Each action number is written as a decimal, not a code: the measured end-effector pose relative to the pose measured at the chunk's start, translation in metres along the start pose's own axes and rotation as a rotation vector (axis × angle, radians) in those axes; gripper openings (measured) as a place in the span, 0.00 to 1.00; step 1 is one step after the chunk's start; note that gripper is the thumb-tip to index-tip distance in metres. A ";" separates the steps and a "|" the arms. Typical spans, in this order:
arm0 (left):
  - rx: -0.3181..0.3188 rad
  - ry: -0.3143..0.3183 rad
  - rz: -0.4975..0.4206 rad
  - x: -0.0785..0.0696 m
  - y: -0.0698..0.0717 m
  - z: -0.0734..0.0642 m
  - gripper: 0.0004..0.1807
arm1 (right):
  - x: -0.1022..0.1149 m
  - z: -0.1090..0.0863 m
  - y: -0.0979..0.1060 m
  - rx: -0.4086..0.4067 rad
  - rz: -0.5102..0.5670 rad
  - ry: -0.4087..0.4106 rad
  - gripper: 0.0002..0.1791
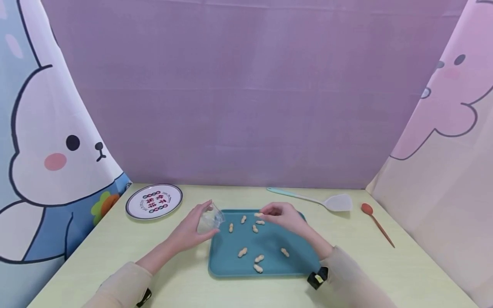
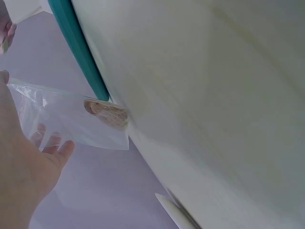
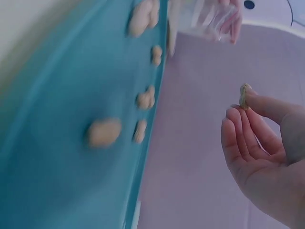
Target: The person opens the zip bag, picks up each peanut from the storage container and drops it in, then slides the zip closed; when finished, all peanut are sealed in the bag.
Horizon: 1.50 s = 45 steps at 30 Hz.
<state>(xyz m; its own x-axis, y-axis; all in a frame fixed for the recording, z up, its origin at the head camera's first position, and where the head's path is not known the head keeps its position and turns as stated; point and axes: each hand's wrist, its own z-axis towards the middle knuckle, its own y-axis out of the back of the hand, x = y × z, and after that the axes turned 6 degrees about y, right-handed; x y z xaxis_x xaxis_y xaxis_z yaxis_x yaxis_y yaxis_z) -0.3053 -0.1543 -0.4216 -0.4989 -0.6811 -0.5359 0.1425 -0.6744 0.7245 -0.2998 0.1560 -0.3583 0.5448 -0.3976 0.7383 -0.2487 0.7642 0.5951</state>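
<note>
My left hand (image 1: 188, 230) holds a clear plastic bag (image 1: 208, 220) at the left rim of a teal tray (image 1: 221, 272), its mouth toward the tray. In the left wrist view a peanut (image 2: 107, 113) lies at the bottom of the bag, with fingers and thumb around the bag's upper part. Above the far part of the tray, my right hand (image 1: 286, 217) pinches a peanut (image 3: 244, 97) between thumb and fingertips. Several loose peanuts (image 1: 242, 252) are scattered over the tray below.
A white plate (image 1: 135, 207) with red lettering stands at the back left. Behind the tray's right side lies a spatula (image 1: 339, 202) with a pale blue handle. Farther right is a reddish-brown spoon (image 1: 367, 208). A purple cloth (image 1: 246, 107) hangs behind the table.
</note>
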 end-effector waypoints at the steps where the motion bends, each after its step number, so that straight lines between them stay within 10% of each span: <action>1: 0.000 0.000 -0.001 0.000 0.000 0.000 0.47 | -0.002 0.004 -0.004 -0.004 0.009 0.010 0.12; 23: -0.003 -0.039 0.007 -0.001 -0.003 0.000 0.46 | 0.007 0.061 -0.079 -0.034 0.083 0.131 0.12; 33: 0.004 -0.028 0.006 -0.002 -0.002 -0.001 0.46 | 0.041 0.055 -0.077 -0.004 0.102 0.105 0.12; 45: 0.003 -0.032 0.013 -0.002 -0.002 -0.001 0.46 | 0.010 0.052 -0.067 -0.028 0.097 0.114 0.13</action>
<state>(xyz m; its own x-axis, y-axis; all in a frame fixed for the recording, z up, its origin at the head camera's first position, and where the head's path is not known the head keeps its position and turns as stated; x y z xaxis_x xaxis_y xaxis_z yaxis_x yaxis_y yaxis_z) -0.3033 -0.1515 -0.4223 -0.5239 -0.6802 -0.5126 0.1467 -0.6649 0.7324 -0.3195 0.0739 -0.3740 0.6068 -0.2619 0.7505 -0.2836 0.8107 0.5122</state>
